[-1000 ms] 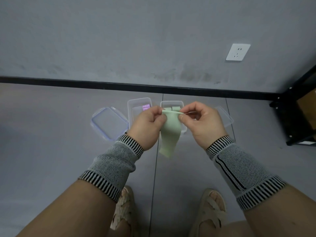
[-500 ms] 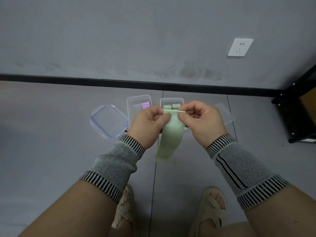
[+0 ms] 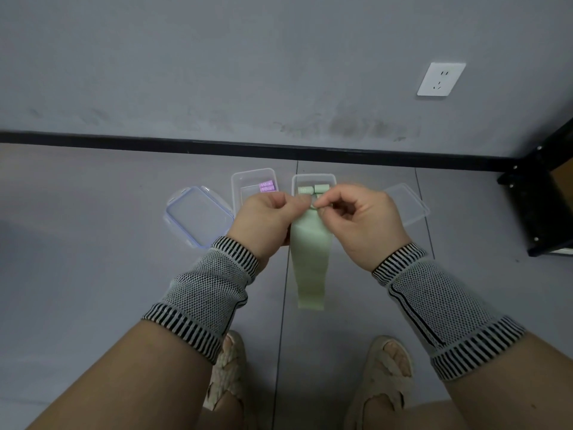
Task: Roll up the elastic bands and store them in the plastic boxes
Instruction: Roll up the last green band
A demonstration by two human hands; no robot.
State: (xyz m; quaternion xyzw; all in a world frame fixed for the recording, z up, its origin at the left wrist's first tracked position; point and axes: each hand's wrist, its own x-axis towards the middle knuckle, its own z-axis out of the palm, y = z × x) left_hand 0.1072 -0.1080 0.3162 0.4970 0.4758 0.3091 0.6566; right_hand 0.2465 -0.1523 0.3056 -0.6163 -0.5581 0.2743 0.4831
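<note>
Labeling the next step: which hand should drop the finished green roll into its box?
Probably right. Both hands pinch the green elastic band top, but the right hand hovers nearer the box with green rolls.

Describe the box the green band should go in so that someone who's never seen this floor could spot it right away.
Find the black baseboard where wall meets floor; two open clear plastic boxes sit on the floor just in front of it, side by side. Take the right-hand box, partly hidden behind the hands. It already holds pale green rolls, while the left-hand box holds purple rolls.
</note>
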